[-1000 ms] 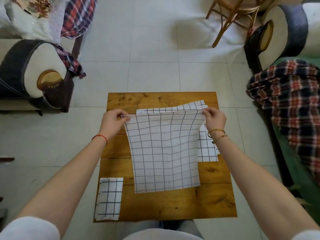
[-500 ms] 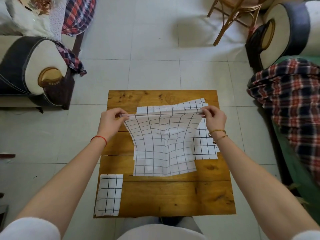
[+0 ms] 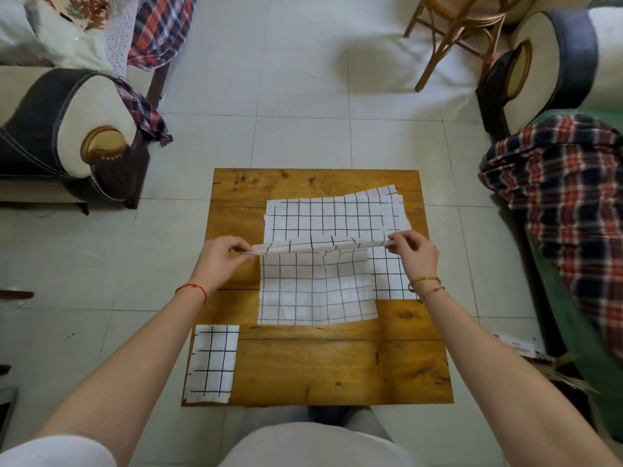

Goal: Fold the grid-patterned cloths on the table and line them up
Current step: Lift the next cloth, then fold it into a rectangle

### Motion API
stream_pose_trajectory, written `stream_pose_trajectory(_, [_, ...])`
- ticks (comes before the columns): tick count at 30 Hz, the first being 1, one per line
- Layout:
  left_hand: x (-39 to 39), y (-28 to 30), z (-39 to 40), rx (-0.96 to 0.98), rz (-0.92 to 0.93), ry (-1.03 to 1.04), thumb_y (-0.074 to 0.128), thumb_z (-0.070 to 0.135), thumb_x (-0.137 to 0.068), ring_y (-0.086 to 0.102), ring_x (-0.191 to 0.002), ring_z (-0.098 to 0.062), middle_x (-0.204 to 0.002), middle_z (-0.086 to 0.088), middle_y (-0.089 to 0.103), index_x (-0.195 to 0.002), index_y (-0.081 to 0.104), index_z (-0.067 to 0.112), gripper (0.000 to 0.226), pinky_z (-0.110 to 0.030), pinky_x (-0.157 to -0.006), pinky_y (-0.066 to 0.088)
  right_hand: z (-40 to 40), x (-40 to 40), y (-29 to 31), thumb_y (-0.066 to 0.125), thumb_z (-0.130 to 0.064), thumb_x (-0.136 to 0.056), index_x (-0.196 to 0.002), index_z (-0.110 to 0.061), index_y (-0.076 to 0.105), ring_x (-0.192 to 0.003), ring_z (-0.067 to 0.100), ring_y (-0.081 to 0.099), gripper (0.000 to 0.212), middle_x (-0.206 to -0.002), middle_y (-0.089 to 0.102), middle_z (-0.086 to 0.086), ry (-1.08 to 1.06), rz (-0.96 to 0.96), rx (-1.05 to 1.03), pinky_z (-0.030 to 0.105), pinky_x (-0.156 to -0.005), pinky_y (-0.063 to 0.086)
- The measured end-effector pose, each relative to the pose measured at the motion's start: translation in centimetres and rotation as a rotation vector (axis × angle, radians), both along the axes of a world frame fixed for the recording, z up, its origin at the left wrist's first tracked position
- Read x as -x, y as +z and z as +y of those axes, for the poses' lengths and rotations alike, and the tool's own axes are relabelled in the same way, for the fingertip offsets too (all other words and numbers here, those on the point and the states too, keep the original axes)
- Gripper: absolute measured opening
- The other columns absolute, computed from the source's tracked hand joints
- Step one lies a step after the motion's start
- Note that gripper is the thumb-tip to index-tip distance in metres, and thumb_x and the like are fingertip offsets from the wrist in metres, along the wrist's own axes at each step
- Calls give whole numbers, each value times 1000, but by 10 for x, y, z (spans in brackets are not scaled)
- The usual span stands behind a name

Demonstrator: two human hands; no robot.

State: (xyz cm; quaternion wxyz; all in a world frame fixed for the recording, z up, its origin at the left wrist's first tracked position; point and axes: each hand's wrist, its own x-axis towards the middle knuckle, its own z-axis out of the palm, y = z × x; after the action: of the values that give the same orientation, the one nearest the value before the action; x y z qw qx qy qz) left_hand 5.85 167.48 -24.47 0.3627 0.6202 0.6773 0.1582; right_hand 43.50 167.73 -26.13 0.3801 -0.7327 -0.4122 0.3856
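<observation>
A white cloth with a black grid (image 3: pixel 317 291) lies partly on the wooden table (image 3: pixel 337 369), its far edge lifted. My left hand (image 3: pixel 220 261) pinches that edge's left corner and my right hand (image 3: pixel 416 252) pinches its right corner, holding the edge a little above the table. Beneath and behind it lies a stack of unfolded grid cloths (image 3: pixel 337 214). A folded grid cloth (image 3: pixel 211 364) sits at the table's near left corner.
Armchairs stand at the left (image 3: pixel 67 136) and far right (image 3: pixel 553 62). A plaid blanket (image 3: pixel 566 197) drapes a green seat on the right. A rattan chair (image 3: pixel 451 32) stands at the back. My knees are under the table's near edge.
Both hands have brought the pinched far edge lower and nearer to me. The cloth's near edge has slid away from me, so the hanging part is shorter and lies on the table.
</observation>
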Motion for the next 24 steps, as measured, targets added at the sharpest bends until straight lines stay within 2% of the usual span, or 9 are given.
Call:
stream_pose_trajectory(5, [-7,-34,-36,47,72,-62,74,21,-82,55,-94,-12,-96,4,63,-83,71,19,4,-27,-85,45,-33,1,-27,56,-18,-89,-87,-9,69,-78,21,70,16,-79,71,7,-16,58,172,43,-81,58])
stream_pose_trajectory(10, [-12,-78,-64,187,156,-68,73,22,-82,53,-106,-16,-107,3,59,-79,66,29,9,-38,-96,47,-59,5,-63,53,-23,-92,-81,-19,65,-83,23,68,16,-80,71,2,41,-17,330,44,-82,56])
stream_pose_trajectory(13, [-15,-98,-75,232,159,-58,71,15,-83,52,-111,-19,-113,-1,60,-81,68,27,14,-38,-101,44,-69,11,-78,51,-25,-93,-84,-18,65,-85,20,64,18,-83,70,1,90,-80,399,31,-78,53])
stream_pose_trajectory(16, [-14,-115,-83,290,153,-77,68,8,-85,50,-117,-20,-118,-2,59,-86,69,27,19,-37,-105,41,-73,15,-92,49,-22,-93,-84,-15,65,-73,12,57,20,-84,69,2,113,-124,458,20,-63,43])
stream_pose_trajectory(18, [-12,-124,-84,318,139,-66,60,1,-87,53,-113,-19,-117,-1,58,-89,69,27,28,-36,-102,45,-74,17,-101,50,-23,-92,-84,-15,67,-73,17,60,21,-85,70,2,111,-141,503,27,-66,50])
stream_pose_trajectory(20, [-10,-132,-83,324,111,-21,52,-3,-90,56,-103,-18,-115,0,58,-91,69,25,33,-27,-87,50,-71,17,-109,51,-24,-90,-86,-12,68,-80,21,61,22,-87,70,6,103,-173,541,33,-71,52])
stream_pose_trajectory(22, [-9,-137,-76,326,80,62,48,-2,-93,58,-93,-14,-114,1,60,-96,68,23,32,-18,-70,48,-64,18,-112,50,-23,-91,-90,-9,68,-81,20,56,22,-88,67,7,124,-229,560,27,-66,44])
stream_pose_trajectory(24, [-8,-142,-64,312,44,149,49,4,-97,59,-89,-12,-114,-1,63,-105,67,20,25,-18,-68,49,-53,20,-114,49,-25,-92,-92,-7,66,-80,20,55,24,-86,65,8,130,-270,542,25,-62,38])
